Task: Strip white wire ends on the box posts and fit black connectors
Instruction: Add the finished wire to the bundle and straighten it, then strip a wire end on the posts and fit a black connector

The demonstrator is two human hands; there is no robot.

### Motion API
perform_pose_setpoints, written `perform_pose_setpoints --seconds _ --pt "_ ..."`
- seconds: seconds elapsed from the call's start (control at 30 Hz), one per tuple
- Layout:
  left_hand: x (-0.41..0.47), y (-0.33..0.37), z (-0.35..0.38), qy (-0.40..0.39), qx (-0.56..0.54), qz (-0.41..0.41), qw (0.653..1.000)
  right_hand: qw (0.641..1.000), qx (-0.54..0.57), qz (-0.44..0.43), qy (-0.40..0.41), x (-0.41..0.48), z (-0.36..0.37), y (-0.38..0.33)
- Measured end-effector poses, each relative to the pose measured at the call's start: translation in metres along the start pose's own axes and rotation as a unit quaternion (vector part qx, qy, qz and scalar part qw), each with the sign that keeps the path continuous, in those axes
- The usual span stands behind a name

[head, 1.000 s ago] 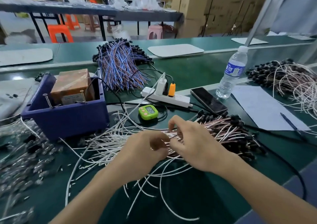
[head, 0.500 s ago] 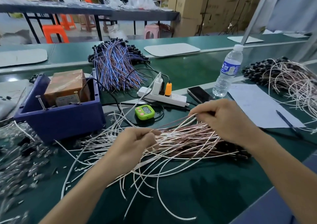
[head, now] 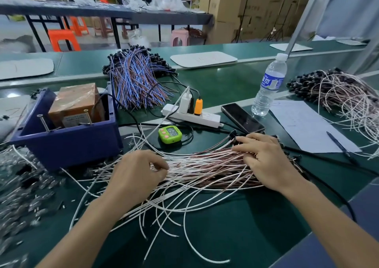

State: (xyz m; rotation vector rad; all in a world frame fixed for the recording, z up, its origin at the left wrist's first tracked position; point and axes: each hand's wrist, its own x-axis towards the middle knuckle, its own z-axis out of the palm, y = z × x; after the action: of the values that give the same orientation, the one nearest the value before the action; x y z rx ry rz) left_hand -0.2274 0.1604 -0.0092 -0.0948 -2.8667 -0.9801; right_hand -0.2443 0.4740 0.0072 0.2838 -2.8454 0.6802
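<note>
A loose bundle of white and brown wires (head: 205, 165) lies across the green table in front of me, with black connectors (head: 295, 159) at its right end. My left hand (head: 137, 175) rests on the bundle's left part, fingers curled and pinching some white strands. My right hand (head: 264, 161) lies flat on the right part, fingers spread and pressing the wires down. The blue box (head: 67, 142) with two metal posts (head: 44, 122) stands to the left, holding a brown block.
Behind the bundle sit a green timer (head: 170, 134), a white power strip (head: 192, 118), a phone (head: 242, 118) and a water bottle (head: 268, 87). Paper with a pen (head: 340, 146) lies right, more wire piles at back and far right. Small clear parts (head: 22, 196) litter the left.
My right hand, which had lifted wires up near the phone, has come down flat onto the bundle's right end. My left hand stays on the left part of the bundle.
</note>
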Motion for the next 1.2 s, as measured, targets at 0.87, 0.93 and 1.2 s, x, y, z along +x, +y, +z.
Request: perform_pose_setpoints --seconds 0.87,0.93,1.2 --pt "-0.173 -0.136 -0.171 0.262 0.147 -0.359 0.884 0.891 0.169 -0.283 -0.311 0.006 0.163 -0.379" --pt "-0.192 -0.147 -0.179 0.288 0.17 -0.359 0.871 0.884 0.142 -0.299 -0.329 0.002 0.175 -0.402" --pt "-0.222 -0.172 -0.179 0.241 0.12 -0.413 0.87 0.87 0.051 -0.354 -0.339 -0.011 0.202 -0.436"
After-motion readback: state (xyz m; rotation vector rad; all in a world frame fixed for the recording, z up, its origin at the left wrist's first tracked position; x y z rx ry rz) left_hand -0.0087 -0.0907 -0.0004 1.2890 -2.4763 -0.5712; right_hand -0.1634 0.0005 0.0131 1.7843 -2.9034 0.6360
